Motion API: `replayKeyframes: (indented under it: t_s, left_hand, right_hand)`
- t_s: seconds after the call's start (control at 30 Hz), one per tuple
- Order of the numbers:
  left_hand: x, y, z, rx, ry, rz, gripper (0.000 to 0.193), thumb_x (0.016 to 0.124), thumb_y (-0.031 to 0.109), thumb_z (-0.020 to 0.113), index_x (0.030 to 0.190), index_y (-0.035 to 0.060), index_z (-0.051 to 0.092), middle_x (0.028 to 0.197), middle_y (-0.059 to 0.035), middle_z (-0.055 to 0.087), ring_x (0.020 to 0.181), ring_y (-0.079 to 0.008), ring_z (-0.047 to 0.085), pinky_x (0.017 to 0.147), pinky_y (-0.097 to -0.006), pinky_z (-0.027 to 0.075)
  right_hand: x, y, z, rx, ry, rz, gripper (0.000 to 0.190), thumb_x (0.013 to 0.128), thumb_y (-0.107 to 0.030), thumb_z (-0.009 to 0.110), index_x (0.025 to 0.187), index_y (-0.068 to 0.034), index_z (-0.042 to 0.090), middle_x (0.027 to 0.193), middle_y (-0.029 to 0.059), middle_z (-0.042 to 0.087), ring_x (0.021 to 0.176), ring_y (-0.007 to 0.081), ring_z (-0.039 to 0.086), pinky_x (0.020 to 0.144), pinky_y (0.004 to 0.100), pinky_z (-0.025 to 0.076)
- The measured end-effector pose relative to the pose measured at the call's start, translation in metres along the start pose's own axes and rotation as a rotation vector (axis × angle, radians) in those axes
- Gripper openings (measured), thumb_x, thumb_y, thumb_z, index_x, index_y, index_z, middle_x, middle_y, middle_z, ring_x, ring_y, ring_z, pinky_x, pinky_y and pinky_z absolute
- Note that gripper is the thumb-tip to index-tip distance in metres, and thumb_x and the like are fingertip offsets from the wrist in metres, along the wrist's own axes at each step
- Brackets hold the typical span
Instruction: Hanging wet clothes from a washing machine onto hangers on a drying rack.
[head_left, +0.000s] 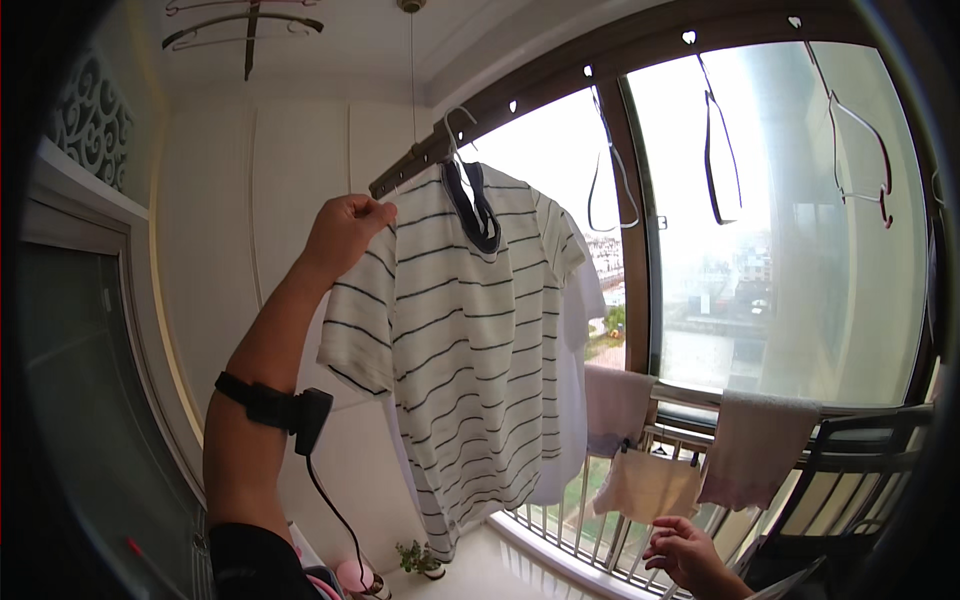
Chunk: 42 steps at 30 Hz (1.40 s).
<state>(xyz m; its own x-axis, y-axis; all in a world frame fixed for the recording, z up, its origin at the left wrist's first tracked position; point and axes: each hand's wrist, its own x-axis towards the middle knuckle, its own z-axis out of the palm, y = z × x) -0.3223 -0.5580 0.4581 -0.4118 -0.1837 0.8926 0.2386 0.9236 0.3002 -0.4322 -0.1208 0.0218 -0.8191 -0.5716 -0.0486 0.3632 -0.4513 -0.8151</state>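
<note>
A white T-shirt with dark stripes (472, 330) and a dark neckband hangs on a clothes hanger (452, 133), whose hook is at the drying rail (551, 91). At the shirt's left shoulder seam, as I see it, my left hand (349, 229) pinches the fabric between thumb and fingers. Behind the striped shirt hangs a plain white garment (574, 420), mostly covered by it. My right hand (686, 555) is low at the right, with fingers apart and nothing in it, in front of the balcony railing.
Bare hangers (615, 187) dangle from the rail on the right. Towels (757, 442) and a clipped pale cloth (649, 484) hang at the metal railing (832, 409). A dark folding chair or rack (810, 517) stands lower right. A potted plant (420, 559) sits on the floor.
</note>
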Motion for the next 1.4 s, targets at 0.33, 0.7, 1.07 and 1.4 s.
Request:
replayKeyframes:
  t_s: [0.33,0.7,1.07,1.4]
  left_hand:
    - [0.003,0.019,0.013,-0.084,0.083,0.017,0.035,0.085,0.034,0.070,0.085,-0.0004,0.073,0.065,-0.0030,0.061,0.061,-0.0115,0.056,0.061,-0.0282,0.045]
    - [-0.003,0.019,0.021,-0.064,0.150,-0.070,0.035,0.084,0.035,0.071,0.085,0.0005,0.073,0.066,-0.0031,0.061,0.060,-0.0113,0.055,0.060,-0.0280,0.045]
    - [0.005,0.007,0.028,-0.130,0.164,-0.027,0.034,0.084,0.033,0.071,0.080,-0.0015,0.072,0.070,-0.0103,0.069,0.066,-0.0165,0.064,0.065,-0.0317,0.049]
    - [0.001,0.022,0.014,0.117,-0.022,-0.158,0.062,0.083,0.058,0.065,0.096,-0.0030,0.067,0.086,-0.0149,0.069,0.082,-0.0230,0.066,0.077,-0.0345,0.051]
  right_hand:
    - [-0.034,0.047,-0.045,-0.003,0.018,0.025,0.045,0.088,0.000,0.058,0.130,-0.004,0.046,0.092,0.0095,0.058,0.076,0.0227,0.063,0.063,0.0346,0.053]
    - [-0.080,0.059,-0.070,-0.161,0.213,-0.048,0.048,0.083,-0.001,0.059,0.129,0.003,0.047,0.095,0.0117,0.057,0.078,0.0219,0.063,0.070,0.0338,0.055]
    - [-0.083,0.054,-0.070,-0.177,0.211,-0.027,0.045,0.086,-0.002,0.062,0.128,0.002,0.048,0.101,0.0127,0.053,0.082,0.0235,0.062,0.074,0.0354,0.055]
    - [-0.111,0.048,-0.064,-0.002,0.253,0.022,0.049,0.085,0.001,0.056,0.131,0.003,0.041,0.083,0.0079,0.052,0.063,0.0195,0.055,0.053,0.0322,0.050]
